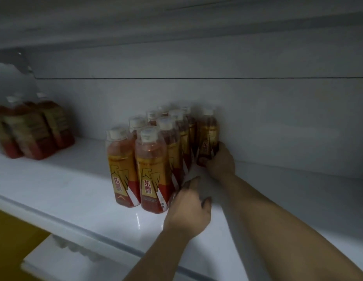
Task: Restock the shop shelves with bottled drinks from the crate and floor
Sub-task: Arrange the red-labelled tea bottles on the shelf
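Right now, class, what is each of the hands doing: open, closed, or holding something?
Left hand: against the front bottle; grip cannot be told.
Right hand: holding the back bottle.

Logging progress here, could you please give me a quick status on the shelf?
Right hand grips rear bottle. Left hand touches bottle cluster on shelf. Nothing in the way.

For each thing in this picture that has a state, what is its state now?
Middle bottle group: upright, capped, packed in rows on the shelf.
Back-right bottle: upright, gripped low by the right hand.
Left bottle group: capped, blurred, standing apart.
Left hand: beside the front bottles, fingers curled; contact unclear.
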The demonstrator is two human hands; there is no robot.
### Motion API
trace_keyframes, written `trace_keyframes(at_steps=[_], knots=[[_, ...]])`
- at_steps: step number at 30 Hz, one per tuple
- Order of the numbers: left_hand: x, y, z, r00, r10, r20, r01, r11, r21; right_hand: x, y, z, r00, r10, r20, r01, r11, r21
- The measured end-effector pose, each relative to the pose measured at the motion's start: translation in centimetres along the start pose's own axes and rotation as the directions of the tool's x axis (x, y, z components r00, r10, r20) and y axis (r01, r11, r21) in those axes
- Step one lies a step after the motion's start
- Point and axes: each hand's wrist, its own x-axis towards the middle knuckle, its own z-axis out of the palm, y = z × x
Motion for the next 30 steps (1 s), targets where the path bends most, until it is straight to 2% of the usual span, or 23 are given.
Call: trace_keyframes(at_steps=[6,10,13,16,20,23,25,27,30], knots=[[0.0,0.4,-0.5,0.999,-0.043,0.02,0.043,0.999,-0.019,-1.1,-0.3,0.4,0.999,0.043,-0.02,-0.043,0.999,0.001],[-0.1,0.6,-0.9,0.999,-0.052,0.007,0.053,0.995,-0.086,-4.5,-0.8,-0.8,0.988,0.129,0.087,-0.133,0.99,0.047],[-0.3,0.8,-1.5,0.998,-0.053,-0.026,0.047,0.981,-0.186,-8.9,-1.1,-2.7,0.994,0.047,0.099,-0.047,0.999,-0.004],[-1.7,1.2,-2.0,0.993,-0.089,-0.084,0.061,0.956,-0.288,-14.3,-0.9,-4.6,0.996,-0.035,0.084,0.034,0.999,0.021],[-5.8,2.3,-4.0,0.976,-0.107,-0.189,0.009,0.89,-0.457,-19.7,-2.0,-5.7,0.996,-0.091,0.018,0.088,0.988,0.127],[-11.6,1.6,-5.8,0.952,-0.105,-0.286,-0.071,0.838,-0.542,-24.7,-4.4,-5.1,0.984,-0.176,-0.014,0.173,0.943,0.285],[-15.4,-0.6,-6.1,0.938,-0.137,-0.319,-0.067,0.829,-0.555,-28.7,-5.6,-3.9,0.968,-0.251,0.013,0.227,0.896,0.381],[-18.9,-3.7,-6.0,0.926,-0.177,-0.334,-0.011,0.869,-0.494,-32.3,-5.6,-1.8,0.953,-0.303,0.026,0.265,0.868,0.421],[-23.8,-8.3,-5.5,0.907,-0.254,-0.337,0.106,0.91,-0.401,-36.7,-3.5,2.9,0.953,-0.281,0.112,0.211,0.883,0.42]])
